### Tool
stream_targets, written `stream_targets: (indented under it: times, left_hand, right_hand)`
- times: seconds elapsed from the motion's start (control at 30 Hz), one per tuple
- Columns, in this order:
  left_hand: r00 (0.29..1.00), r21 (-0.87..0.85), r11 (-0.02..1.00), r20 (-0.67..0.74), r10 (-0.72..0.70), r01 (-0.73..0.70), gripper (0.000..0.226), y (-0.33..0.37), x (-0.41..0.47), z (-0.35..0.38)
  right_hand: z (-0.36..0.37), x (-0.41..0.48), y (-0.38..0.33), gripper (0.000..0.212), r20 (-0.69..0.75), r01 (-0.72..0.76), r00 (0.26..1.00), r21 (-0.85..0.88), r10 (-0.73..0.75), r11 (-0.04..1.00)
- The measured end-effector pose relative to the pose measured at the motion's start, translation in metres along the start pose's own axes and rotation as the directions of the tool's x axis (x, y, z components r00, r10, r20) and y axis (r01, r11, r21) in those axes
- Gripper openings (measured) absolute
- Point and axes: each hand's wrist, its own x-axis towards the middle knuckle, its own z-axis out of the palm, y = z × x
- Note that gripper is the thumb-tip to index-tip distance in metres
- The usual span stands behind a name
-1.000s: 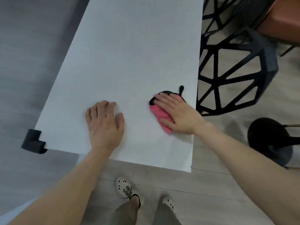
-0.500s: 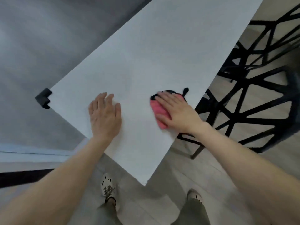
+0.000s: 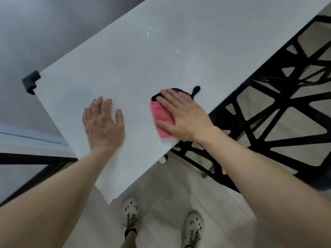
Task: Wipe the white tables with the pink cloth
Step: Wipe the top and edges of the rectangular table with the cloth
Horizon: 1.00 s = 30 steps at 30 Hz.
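Note:
A long white table (image 3: 161,51) runs diagonally from the bottom centre to the top right. My right hand (image 3: 182,113) lies flat on the pink cloth (image 3: 161,116), pressing it on the table near the right edge. The cloth has a black trim and a black loop (image 3: 195,90) poking out past my fingers. My left hand (image 3: 103,123) rests palm down on the bare table to the left, fingers apart, holding nothing. Faint white smears (image 3: 152,31) show farther up the tabletop.
A black corner guard (image 3: 30,82) caps the table's left corner. Black lattice chairs (image 3: 279,111) stand close along the table's right edge. My two feet in white shoes (image 3: 130,214) stand on the pale floor below the near corner. A grey wall lies to the left.
My view has swung, so the table now runs diagonally and sits closer. Both hands keep roughly the same places on the table, the right one still on the cloth.

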Motion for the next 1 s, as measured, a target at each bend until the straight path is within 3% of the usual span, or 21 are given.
stream_targets:
  times: [0.1, 0.17, 0.23, 0.3, 0.37, 0.43, 0.47, 0.53, 0.63, 0.67, 0.7, 0.77, 0.8, 0.83, 0.87, 0.93, 1.0]
  left_hand:
    - [1.0, 0.013, 1.0, -0.012, 0.009, -0.009, 0.05, -0.002, 0.001, 0.001]
    - [1.0, 0.027, 1.0, -0.025, 0.003, -0.003, 0.051, -0.004, 0.001, 0.003]
    - [1.0, 0.021, 1.0, -0.025, 0.003, -0.002, 0.053, -0.003, 0.0, 0.002]
    - [1.0, 0.008, 1.0, -0.024, 0.001, -0.001, 0.054, -0.001, 0.0, -0.001]
    - [1.0, 0.012, 1.0, -0.031, 0.002, -0.002, 0.053, 0.0, -0.001, -0.001]
    - [0.999, 0.022, 1.0, -0.043, 0.0, 0.001, 0.053, 0.002, -0.001, -0.001]
    - [0.999, 0.022, 1.0, -0.044, -0.002, 0.003, 0.053, 0.003, -0.001, 0.0]
    - [0.999, 0.025, 1.0, -0.049, 0.001, 0.0, 0.053, 0.004, -0.002, 0.0]
    - [0.999, 0.031, 0.999, -0.047, 0.009, -0.008, 0.051, 0.005, -0.002, -0.002]
    - [0.999, 0.027, 1.0, -0.05, 0.011, -0.01, 0.05, 0.005, -0.003, -0.003]
    - [0.999, 0.023, 1.0, -0.052, 0.01, -0.009, 0.05, 0.005, -0.003, -0.004]
    - [0.999, 0.005, 1.0, -0.054, 0.002, -0.002, 0.049, 0.007, -0.004, -0.004]
    - [0.998, -0.004, 1.0, -0.058, 0.0, -0.001, 0.048, 0.007, -0.004, -0.004]
    - [0.998, -0.015, 1.0, -0.061, 0.001, -0.002, 0.048, 0.007, -0.004, -0.004]
    - [0.998, -0.03, 1.0, -0.064, 0.001, -0.003, 0.048, 0.007, -0.005, -0.005]
    - [0.998, -0.049, 0.999, -0.061, -0.005, 0.002, 0.049, 0.01, -0.005, -0.005]
    - [0.998, -0.035, 0.999, -0.059, -0.014, 0.012, 0.047, 0.01, -0.005, -0.006]
  right_hand:
    - [-0.025, 0.02, 0.085, 0.089, -0.148, -0.399, 0.909, -0.034, 0.39, 0.917]
    - [-0.02, 0.031, 0.074, 0.09, -0.194, -0.53, 0.833, -0.013, 0.518, 0.848]
    - [-0.002, 0.034, 0.017, 0.084, -0.18, -0.395, 0.906, -0.032, 0.384, 0.918]
    - [0.017, 0.027, -0.038, 0.077, -0.091, -0.049, 0.995, -0.04, 0.046, 0.998]
    - [0.02, 0.014, -0.051, 0.076, -0.012, 0.182, 0.983, -0.061, -0.183, 0.981]
    - [0.011, 0.018, -0.015, 0.08, 0.001, 0.22, 0.975, -0.059, -0.22, 0.974]
    - [0.006, 0.022, 0.012, 0.081, -0.009, 0.141, 0.99, -0.059, -0.142, 0.988]
    - [-0.009, 0.031, 0.065, 0.083, -0.1, -0.157, 0.984, -0.074, 0.15, 0.985]
    - [-0.008, 0.049, 0.046, 0.081, -0.238, -0.468, 0.861, -0.025, 0.449, 0.884]
    - [0.002, 0.051, 0.016, 0.079, -0.245, -0.453, 0.866, -0.017, 0.435, 0.891]
    - [0.012, 0.048, -0.015, 0.077, -0.222, -0.344, 0.917, -0.025, 0.331, 0.939]
    - [0.019, 0.035, -0.049, 0.074, -0.082, 0.077, 0.993, -0.091, -0.085, 0.993]
    - [0.012, 0.038, -0.041, 0.074, 0.003, 0.259, 0.966, -0.11, -0.26, 0.96]
    - [0.002, 0.05, -0.022, 0.076, 0.05, 0.344, 0.939, -0.119, -0.341, 0.931]
    - [-0.007, 0.067, 0.003, 0.079, 0.067, 0.317, 0.948, -0.125, -0.311, 0.94]
    - [-0.022, 0.107, 0.048, 0.083, -0.049, -0.045, 0.998, -0.119, 0.039, 0.992]
    - [-0.023, 0.133, 0.043, 0.082, -0.168, -0.392, 0.91, -0.051, 0.379, 0.918]
